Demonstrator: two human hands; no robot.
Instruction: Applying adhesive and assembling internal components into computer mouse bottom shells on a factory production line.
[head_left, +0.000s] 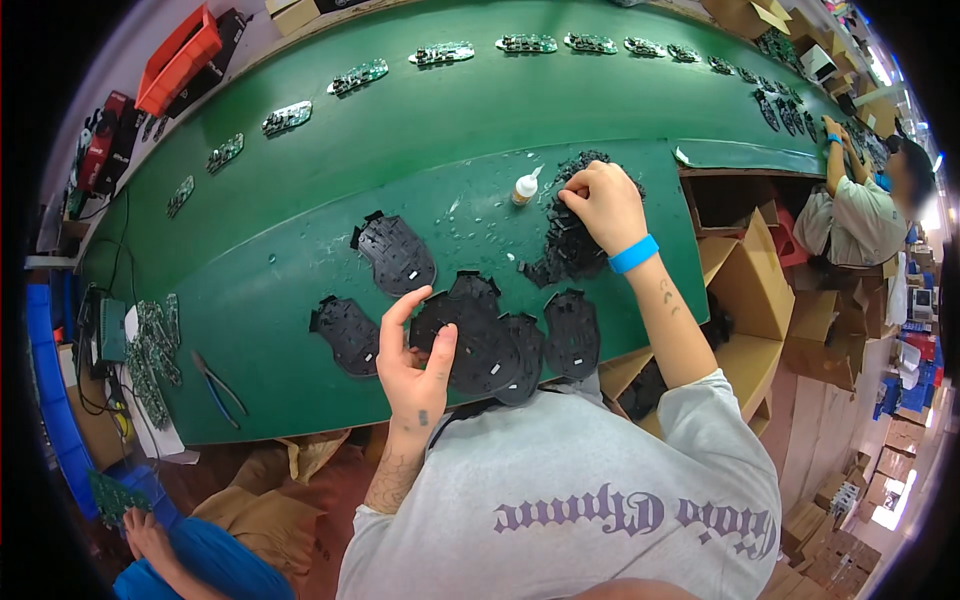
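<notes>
My left hand grips a black plastic shell by its left side, thumb on top, above the near edge of the green table. Partly beneath it lie more shells, one showing at its right. Other black shells rest around it: one farther off, one at the left and one at the right. Over a heap of small black parts, my right hand has its fingertips pinched together; whatever is between them is too small to make out. A white dropper bottle stands left of the heap.
Green circuit boards form a curved row along the far side. Pliers and stacked boards lie at the left. Cardboard boxes stand at the right. One co-worker sits far right; another person's hand holds a board lower left.
</notes>
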